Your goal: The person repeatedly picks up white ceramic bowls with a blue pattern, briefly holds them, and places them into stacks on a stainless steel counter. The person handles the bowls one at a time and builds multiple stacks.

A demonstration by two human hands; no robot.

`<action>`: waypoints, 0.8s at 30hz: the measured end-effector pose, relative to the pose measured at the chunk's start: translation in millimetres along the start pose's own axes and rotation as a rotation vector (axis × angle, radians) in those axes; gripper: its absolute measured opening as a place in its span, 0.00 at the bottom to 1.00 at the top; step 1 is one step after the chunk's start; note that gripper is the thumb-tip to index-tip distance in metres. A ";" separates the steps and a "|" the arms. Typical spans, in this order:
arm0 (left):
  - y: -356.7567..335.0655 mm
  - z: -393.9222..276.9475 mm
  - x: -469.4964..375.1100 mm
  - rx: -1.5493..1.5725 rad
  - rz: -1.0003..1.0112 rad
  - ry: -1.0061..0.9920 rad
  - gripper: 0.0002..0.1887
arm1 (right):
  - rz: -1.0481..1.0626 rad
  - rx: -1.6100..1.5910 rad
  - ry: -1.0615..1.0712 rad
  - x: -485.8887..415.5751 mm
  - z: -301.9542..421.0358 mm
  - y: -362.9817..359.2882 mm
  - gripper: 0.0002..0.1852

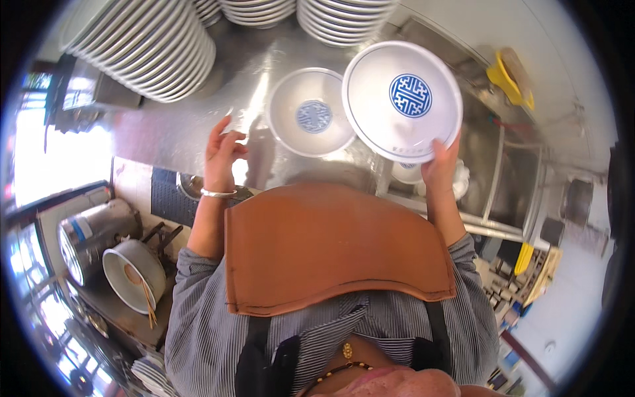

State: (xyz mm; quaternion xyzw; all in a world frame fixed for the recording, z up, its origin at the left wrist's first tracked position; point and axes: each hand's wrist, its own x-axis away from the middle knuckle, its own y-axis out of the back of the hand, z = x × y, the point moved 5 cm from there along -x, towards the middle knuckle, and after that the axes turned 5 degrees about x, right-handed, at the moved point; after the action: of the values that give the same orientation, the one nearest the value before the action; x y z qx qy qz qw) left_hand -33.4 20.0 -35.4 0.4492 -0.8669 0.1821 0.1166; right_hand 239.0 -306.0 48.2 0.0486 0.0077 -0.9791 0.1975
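Note:
My right hand (pixel 439 161) grips the lower right rim of a white plate with a blue round motif (pixel 382 119), its thumb on the face. The plate is held up and overlaps a second white dish with a blue motif (pixel 292 129) on the stainless steel counter (pixel 198 134). My left hand (pixel 225 146), with a bangle at the wrist, is held over the counter's near left part, fingers apart and slightly curled, holding nothing. Part of another patterned dish (pixel 407 173) shows below the held plate, at the sink's near left.
A tall stack of white plates (pixel 149 54) stands far left, with more stacks (pixel 342 25) at the back. The steel sink basins (pixel 516 178) are on the right, a yellow container (pixel 511 84) behind them. A metal pot with chopsticks (pixel 111 268) stands lower left.

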 end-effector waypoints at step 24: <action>-17.1 -0.5 -7.3 0.058 0.040 0.021 0.23 | -0.377 0.334 -0.701 -7.8 -231.2 208.6 0.25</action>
State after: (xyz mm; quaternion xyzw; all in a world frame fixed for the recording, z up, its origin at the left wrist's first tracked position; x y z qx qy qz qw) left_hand -15.2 16.5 -34.0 0.4331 -0.8687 0.2142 0.1087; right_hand 348.3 -487.4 -180.2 -0.2579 -0.2098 -0.9431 -0.0049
